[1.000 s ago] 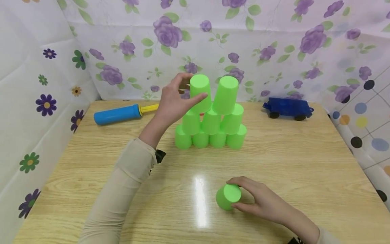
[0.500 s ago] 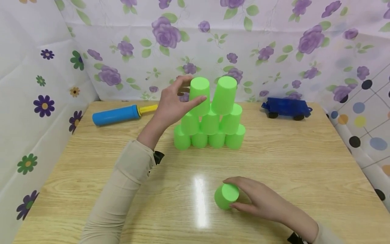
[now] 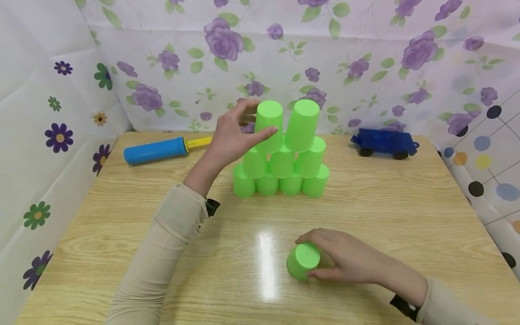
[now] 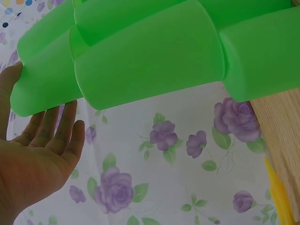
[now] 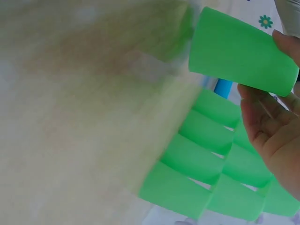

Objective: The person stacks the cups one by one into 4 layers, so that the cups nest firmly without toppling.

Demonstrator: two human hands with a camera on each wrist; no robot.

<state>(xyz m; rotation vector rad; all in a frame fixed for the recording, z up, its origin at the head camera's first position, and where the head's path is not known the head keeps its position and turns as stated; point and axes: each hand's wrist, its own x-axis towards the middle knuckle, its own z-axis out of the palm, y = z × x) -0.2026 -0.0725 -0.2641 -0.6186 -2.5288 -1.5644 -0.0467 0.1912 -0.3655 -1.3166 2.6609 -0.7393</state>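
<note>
Green plastic cups stand upside down in a stacked pyramid, with a bottom row (image 3: 267, 185), a middle row (image 3: 282, 163) and two cups on top. My left hand (image 3: 233, 135) holds the top-left cup (image 3: 270, 115) between thumb and fingers; the left wrist view has the thumb on one side of it and fingertips on the other. The top-right cup (image 3: 302, 126) leans slightly beside it. Nearer the front, my right hand (image 3: 345, 257) grips a separate cup (image 3: 306, 256), mouth down and close over the table, its sides between thumb and fingers.
A blue pump with a yellow rod (image 3: 156, 150) lies at the back left of the wooden table (image 3: 386, 203). At the back right sits a blue toy wagon (image 3: 383, 142). A flowered cloth (image 3: 174, 90) hangs right behind the pyramid.
My right wrist has risen slightly and turned, with the cup staying in its grip at nearly the same spot. The left hand keeps its place at the top-left cup.
</note>
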